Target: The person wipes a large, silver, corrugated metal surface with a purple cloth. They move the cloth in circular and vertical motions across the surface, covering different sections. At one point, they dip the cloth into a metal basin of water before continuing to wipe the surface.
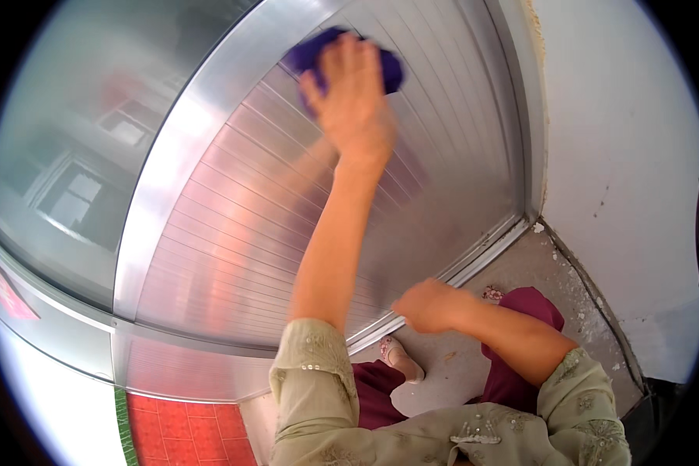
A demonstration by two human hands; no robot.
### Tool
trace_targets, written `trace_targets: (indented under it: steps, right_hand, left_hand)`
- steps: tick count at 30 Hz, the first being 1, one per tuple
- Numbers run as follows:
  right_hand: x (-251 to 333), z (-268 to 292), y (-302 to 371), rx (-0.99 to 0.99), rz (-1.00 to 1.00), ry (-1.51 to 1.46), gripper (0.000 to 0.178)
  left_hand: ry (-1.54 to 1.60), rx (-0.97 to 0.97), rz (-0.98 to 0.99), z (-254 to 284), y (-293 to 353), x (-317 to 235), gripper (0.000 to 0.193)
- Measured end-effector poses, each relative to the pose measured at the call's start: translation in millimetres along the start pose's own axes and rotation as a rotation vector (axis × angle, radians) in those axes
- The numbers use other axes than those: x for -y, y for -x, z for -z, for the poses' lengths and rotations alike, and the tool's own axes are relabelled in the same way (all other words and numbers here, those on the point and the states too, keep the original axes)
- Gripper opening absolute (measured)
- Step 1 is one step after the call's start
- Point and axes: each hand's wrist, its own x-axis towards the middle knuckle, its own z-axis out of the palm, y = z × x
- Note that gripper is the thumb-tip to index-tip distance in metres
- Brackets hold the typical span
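Observation:
My left hand [355,101] presses a dark purple cloth [391,71] flat against a ribbed silver metal door panel [233,194], near its upper part. The fingers lie spread over the bunched cloth, which sticks out on both sides of them. Lower down, my right hand [427,305] hangs in front of the panel's bottom edge, curled into a loose fist and slightly blurred. Nothing shows in it.
Left of the panel, past its metal frame [175,147], is a reflective glass pane [62,155]. A white wall [621,155] rises at the right. Below run a metal sill [481,252] and a worn concrete floor [443,373], with red tiles [186,427] at the lower left.

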Motion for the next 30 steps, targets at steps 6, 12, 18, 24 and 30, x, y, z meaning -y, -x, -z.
trace_targets:
  steps: [6, 12, 18, 24, 30]
  right_hand:
    - [-10.0, 8.2, 2.6, -0.106, -0.054, -0.047, 0.016]
    - [-19.2, 0.6, 26.3, -0.12, -0.056, -0.018, 0.013]
    - [-27.3, 5.7, 40.1, -0.138, -0.09, -0.036, 0.013]
    - [-35.1, 12.2, 49.0, -0.165, -0.158, -0.093, 0.015]
    - [-31.8, 12.5, 43.6, -0.124, -0.13, -0.092, 0.016]
  left_hand:
    - [0.096, 0.38, -0.119, 36.9, -7.0, 24.0, 0.058]
    - [-0.072, -0.019, 0.124, 116.1, 64.9, 91.6, 0.044]
    - [-0.046, -0.027, -0.007, 30.2, 8.1, 40.4, 0.059]
    - [0.008, 0.249, -0.12, 3.1, -9.0, 3.4, 0.058]
    - [0.141, 0.906, -0.316, 74.7, 218.5, -12.2, 0.046]
